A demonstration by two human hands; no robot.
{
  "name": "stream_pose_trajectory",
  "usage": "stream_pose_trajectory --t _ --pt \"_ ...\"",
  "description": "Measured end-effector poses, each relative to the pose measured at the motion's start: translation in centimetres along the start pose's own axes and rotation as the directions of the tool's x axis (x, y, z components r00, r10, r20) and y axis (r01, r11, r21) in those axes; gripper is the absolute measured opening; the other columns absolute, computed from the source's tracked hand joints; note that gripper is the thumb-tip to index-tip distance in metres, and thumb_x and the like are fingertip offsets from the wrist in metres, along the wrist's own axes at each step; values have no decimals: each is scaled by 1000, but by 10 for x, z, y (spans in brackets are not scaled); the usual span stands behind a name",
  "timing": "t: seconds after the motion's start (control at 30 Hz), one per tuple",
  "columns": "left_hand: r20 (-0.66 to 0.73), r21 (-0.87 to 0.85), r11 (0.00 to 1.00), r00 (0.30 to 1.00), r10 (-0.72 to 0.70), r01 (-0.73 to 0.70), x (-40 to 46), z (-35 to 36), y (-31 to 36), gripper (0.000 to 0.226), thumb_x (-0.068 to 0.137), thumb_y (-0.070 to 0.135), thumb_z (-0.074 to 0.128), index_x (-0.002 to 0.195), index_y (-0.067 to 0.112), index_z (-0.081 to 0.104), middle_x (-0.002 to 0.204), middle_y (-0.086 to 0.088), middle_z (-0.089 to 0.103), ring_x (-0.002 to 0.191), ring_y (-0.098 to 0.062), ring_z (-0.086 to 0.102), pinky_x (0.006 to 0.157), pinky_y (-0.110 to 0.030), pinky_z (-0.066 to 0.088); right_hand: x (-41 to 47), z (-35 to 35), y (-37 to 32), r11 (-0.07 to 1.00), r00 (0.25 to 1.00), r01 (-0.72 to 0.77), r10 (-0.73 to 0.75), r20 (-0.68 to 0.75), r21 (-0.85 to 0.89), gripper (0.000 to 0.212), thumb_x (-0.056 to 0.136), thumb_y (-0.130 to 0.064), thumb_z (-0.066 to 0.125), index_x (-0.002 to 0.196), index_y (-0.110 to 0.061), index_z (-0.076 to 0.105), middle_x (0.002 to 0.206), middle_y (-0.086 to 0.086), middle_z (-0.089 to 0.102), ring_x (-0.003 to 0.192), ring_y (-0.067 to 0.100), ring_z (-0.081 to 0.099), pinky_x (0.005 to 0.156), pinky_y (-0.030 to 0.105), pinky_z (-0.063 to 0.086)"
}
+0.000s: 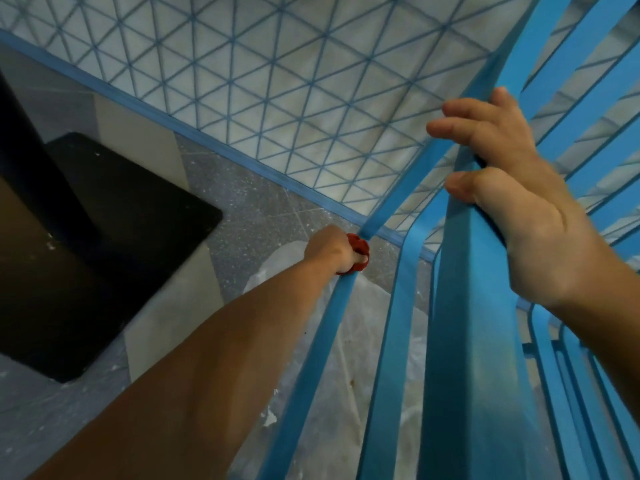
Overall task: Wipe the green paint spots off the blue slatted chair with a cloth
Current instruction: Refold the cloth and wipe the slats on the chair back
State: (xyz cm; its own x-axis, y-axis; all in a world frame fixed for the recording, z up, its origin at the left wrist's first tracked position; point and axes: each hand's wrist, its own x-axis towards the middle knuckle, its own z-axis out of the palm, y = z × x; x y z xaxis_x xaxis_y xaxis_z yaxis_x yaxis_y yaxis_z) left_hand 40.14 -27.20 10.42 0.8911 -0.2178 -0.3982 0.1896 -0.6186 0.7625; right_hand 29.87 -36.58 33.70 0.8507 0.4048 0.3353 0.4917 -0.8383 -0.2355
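Head view, looking down through a blue slatted chair (481, 341) tipped on its side or upturned; underside of the seat, a blue triangular lattice (270, 98), filling the upper frame; long blue slats running from the bottom edge up toward the seat corner.

Left hand (337, 252) at full reach, low in the middle, right where one slat (311, 355) meets the seat frame; grip curled tight round a bunched red cloth (360, 252), cloth pressed against that slat at the joint; one fingertip just visible beneath the cloth, the rest hidden behind the back of the hand; bare left forearm stretching down to the lower left corner.

Right hand (512, 188) higher and nearer the camera, on the right; grip closed on the broad blue upright (485, 258) of the chair, thumb hooked across its near face, fingers wrapped over the edge above with tips showing free on the left; heel of the palm lying along the upright.

Green paint spots not discernible on any slat in this blurred frame.

Below the chair, pale plastic sheeting (346, 341) spread on a grey speckled floor (249, 202), flecked white in places; to the left, a black square base plate (114, 244) carrying a dark pedestal column (31, 161), well apart from both hands.
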Motion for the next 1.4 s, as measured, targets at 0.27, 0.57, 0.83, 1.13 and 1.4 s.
stream_pose_trajectory --t 0.27,0.57,0.83,1.13,1.4 --pt "-62 24 999 997 37 -36 24 1 22 38 76 46 84 97 18 68 106 -4 74 96 -23 70 70 -31 51 26 -1 7 989 989 -147 147 4 23 31 83 -37 60 114 -36 55 145 -1 45 141 24 32 101 -4 15" --pt "126 -57 997 991 -41 48 8 -9 11 29 87 32 77 78 9 62 81 -13 68 57 -21 63 36 -24 48 31 1 4 953 967 -254 251 39 164 46 77 -30 71 93 -71 56 148 3 46 120 -11 46 97 -5 21" --pt "331 -153 984 943 -34 89 -80 -35 -27 30 90 28 76 104 18 51 77 2 55 62 -7 55 34 -13 42 -8 -10 -39 954 967 -253 247 57 162 60 84 -36 42 142 -20 52 158 -7 34 156 13 1 113 11 3" --pt "367 11 992 922 -121 125 -132 -39 -61 34 81 41 83 85 16 60 79 -1 67 67 -11 67 52 -20 53 -20 -19 -62 924 911 -382 381 155 -28 70 96 -44 25 161 -23 18 170 -9 2 155 8 -12 125 39 -10" --pt "348 38 993 930 -119 112 -183 -29 -86 32 79 39 84 86 12 69 74 -2 70 59 -9 66 43 -17 47 -47 -25 -88 900 877 -418 436 202 -128 59 110 -41 20 162 -20 0 169 -6 -13 153 8 -17 125 39 -12"
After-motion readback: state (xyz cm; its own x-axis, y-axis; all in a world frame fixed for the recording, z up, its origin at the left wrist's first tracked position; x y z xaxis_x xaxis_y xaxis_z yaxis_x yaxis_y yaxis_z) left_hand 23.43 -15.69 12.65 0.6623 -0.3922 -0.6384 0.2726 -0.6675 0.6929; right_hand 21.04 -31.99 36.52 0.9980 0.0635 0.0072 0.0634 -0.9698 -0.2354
